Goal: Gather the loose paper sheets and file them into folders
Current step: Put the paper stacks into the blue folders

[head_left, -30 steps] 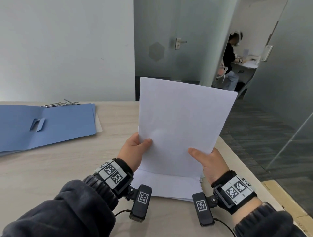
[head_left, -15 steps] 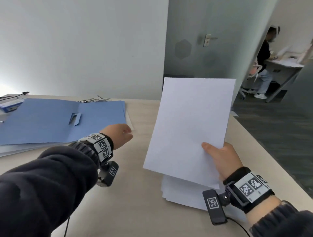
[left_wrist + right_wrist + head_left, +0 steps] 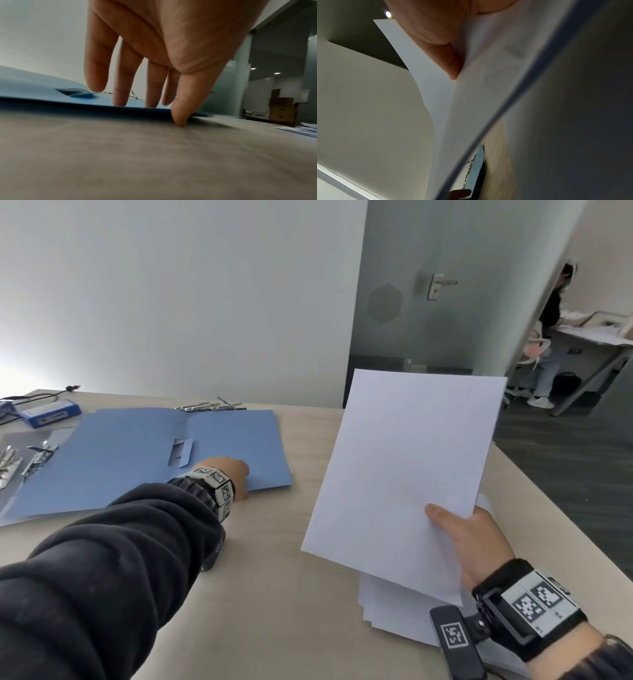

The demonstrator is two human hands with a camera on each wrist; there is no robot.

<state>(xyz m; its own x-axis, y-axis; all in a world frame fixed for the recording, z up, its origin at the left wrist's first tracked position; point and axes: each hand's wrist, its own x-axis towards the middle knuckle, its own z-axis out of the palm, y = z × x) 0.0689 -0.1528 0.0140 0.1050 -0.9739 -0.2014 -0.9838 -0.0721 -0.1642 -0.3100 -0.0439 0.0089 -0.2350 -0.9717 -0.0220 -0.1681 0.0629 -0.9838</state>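
The right hand (image 3: 479, 546) pinches the white sheets (image 3: 404, 474) upright above the paper pile (image 3: 387, 611) at the counter's (image 3: 274, 594) right edge. The left hand (image 3: 229, 474), which held the sheets a second ago, now lies with straight fingers (image 3: 120, 81) on the open blue folder's (image 3: 137, 446) near right corner.

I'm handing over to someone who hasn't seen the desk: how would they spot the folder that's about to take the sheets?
On the light wooden table, look left of the white sheets held up in the right hand. The open blue folder lies flat there, with the left hand at its near right edge. Unlike the grey folder partly beneath it, it is blue and has a cut tab at its centre fold.
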